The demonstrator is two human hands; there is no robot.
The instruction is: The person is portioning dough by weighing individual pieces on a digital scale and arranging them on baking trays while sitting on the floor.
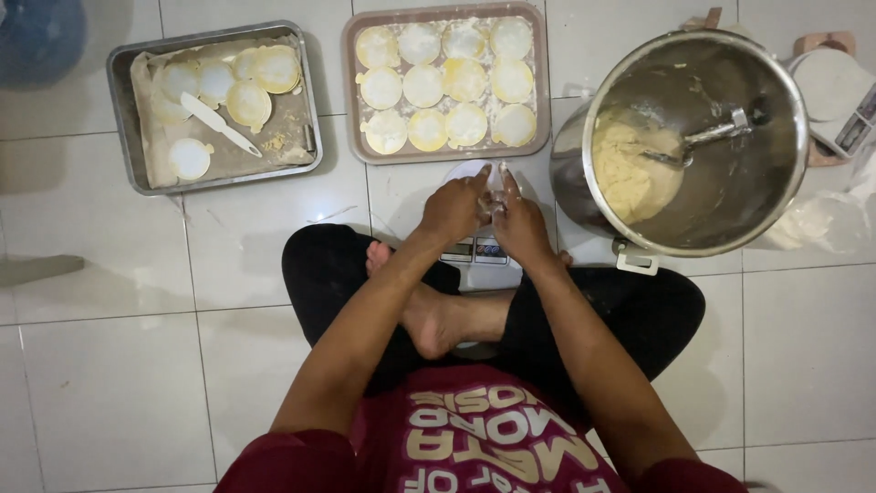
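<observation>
Your left hand (453, 210) and right hand (518, 219) are pressed close together, fingertips meeting over a small pale lump of dough (493, 194) that you hold between them. Whether the fingers are fully closed on it cannot be told, since the hands hide most of it. Directly beneath your hands sits a small white kitchen scale (479, 248) on the tiled floor (109, 365), with your crossed legs just behind it.

Just beyond your hands lies a rectangular brown tray (540, 82) carrying 12 flat round dough discs (423, 86) in 3 rows, dusted with flour. Further out to the left of your left hand is a metal tray (123, 119) lined with paper, holding several more discs (248, 102) and a white scraper (219, 123) lying slantwise across them. Just to the right of your right hand stands a large steel mixing bowl (785, 155) with yellow dough (630, 169) heaped against its near-left wall and a metal spoon (707, 139) resting in it.
</observation>
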